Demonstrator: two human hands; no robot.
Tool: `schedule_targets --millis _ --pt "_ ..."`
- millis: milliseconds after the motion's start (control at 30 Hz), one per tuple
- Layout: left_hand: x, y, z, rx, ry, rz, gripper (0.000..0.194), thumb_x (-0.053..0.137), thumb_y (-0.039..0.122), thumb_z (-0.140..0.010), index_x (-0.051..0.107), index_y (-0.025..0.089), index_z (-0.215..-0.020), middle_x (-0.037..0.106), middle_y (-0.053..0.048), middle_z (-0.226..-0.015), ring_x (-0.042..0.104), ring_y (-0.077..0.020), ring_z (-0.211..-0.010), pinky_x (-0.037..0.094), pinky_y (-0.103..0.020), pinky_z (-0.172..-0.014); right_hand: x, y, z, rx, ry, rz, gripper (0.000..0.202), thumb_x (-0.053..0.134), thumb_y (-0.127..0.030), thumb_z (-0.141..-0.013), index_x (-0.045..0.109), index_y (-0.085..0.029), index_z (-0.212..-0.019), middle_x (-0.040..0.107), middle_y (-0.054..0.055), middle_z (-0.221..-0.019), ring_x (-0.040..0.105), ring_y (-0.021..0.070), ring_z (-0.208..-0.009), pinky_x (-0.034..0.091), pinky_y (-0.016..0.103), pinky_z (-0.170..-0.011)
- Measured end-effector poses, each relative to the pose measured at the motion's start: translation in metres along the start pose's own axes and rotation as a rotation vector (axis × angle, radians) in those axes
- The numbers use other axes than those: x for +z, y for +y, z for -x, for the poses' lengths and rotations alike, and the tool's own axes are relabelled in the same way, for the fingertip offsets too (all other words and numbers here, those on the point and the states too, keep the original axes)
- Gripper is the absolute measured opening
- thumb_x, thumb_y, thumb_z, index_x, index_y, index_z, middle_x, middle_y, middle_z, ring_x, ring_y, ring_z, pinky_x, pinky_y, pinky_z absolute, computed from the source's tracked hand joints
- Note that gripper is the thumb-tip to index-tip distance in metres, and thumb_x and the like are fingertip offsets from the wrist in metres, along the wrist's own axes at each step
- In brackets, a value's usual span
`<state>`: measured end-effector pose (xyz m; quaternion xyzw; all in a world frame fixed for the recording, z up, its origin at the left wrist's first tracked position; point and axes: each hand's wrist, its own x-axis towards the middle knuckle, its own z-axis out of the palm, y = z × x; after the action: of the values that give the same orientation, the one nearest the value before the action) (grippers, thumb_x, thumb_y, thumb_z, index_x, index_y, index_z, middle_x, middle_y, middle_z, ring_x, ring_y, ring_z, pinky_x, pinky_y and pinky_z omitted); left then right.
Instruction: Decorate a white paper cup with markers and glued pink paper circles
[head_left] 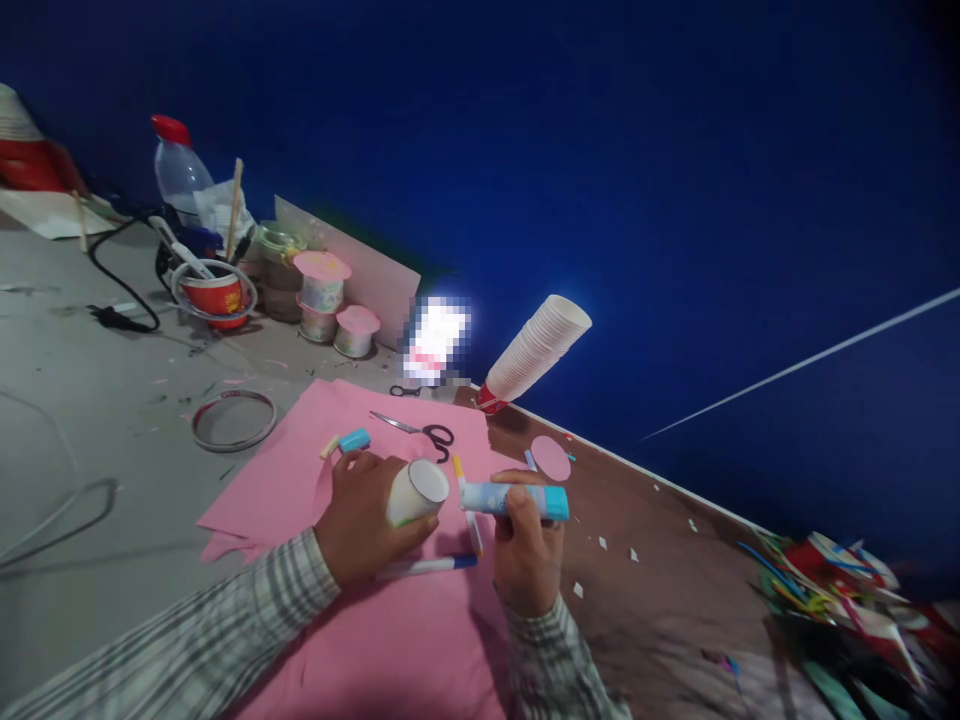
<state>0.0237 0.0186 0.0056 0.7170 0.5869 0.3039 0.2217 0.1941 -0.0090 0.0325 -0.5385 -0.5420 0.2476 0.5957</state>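
My left hand [367, 515] is wrapped around a white paper cup [418, 490], its round end tilted up and to the right. In my right hand [529, 550] is a glue stick [491, 497] with a light blue end, lying level and pointing at the cup. A narrow gap seems to part the two. Beneath both hands spread pink paper sheets [277, 480]. On them lie black-handled scissors [412, 428], a light blue cap [355, 440] and a white marker with a blue cap [431, 567]. Other slim markers are partly hidden between my hands.
A tall stack of paper cups [536, 350] leans beyond the paper. A pink paper circle [551, 458] lies at right. Toward the back left are a tape ring [234, 420], decorated cups [321, 290], a red tool cup [217, 295] and a bottle [180, 170]. Clutter [840, 590] fills the far right.
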Motion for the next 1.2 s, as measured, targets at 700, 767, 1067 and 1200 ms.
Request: schedule_targets --millis 700,767,1067,1200 --pt "0.010 -0.001 0.007 0.114 0.083 -0.288 0.025 0.064 0.042 -0.050 0.056 0.027 -0.067 0.063 0.002 -0.063 0.054 -0.0268 -0.078 0.021 -0.051 -0.093 0.024 -0.006 0.028 -0.483 -0.069 0.183 0.024 0.060 -0.019 -0.071 0.060 -0.025 -0.095 0.064 0.000 -0.070 0.057 0.0211 -0.056 0.047 0.038 -0.060" --pt "0.012 0.000 0.012 0.193 0.111 -0.333 0.019 0.063 0.038 -0.053 0.054 0.027 -0.067 0.061 0.002 -0.062 0.053 -0.0257 -0.077 0.021 -0.050 -0.094 0.027 -0.004 0.027 -0.494 -0.100 0.247 0.025 0.062 -0.020 -0.071 0.061 -0.026 -0.096 0.065 0.000 -0.070 0.058 0.0217 -0.058 0.046 0.039 -0.062" --pt "0.006 0.008 0.016 0.306 0.212 -0.263 0.040 0.062 0.062 -0.053 0.054 0.029 -0.075 0.062 0.002 -0.070 0.052 -0.0270 -0.082 0.018 -0.053 -0.095 0.007 0.012 -0.024 0.115 0.166 -0.027 0.021 0.051 -0.034 -0.077 0.064 -0.018 -0.079 0.059 -0.002 -0.060 0.051 0.0149 -0.049 0.043 0.028 -0.050" --pt "0.004 -0.001 0.006 0.234 0.173 -0.018 0.049 0.067 0.060 -0.047 0.055 0.030 -0.083 0.061 0.002 -0.079 0.051 -0.0262 -0.083 0.031 -0.046 -0.083 -0.003 0.015 -0.032 0.143 0.200 -0.271 0.034 0.047 -0.044 -0.080 0.059 -0.019 -0.100 0.052 -0.006 -0.052 0.043 0.0105 -0.042 0.035 0.021 -0.042"
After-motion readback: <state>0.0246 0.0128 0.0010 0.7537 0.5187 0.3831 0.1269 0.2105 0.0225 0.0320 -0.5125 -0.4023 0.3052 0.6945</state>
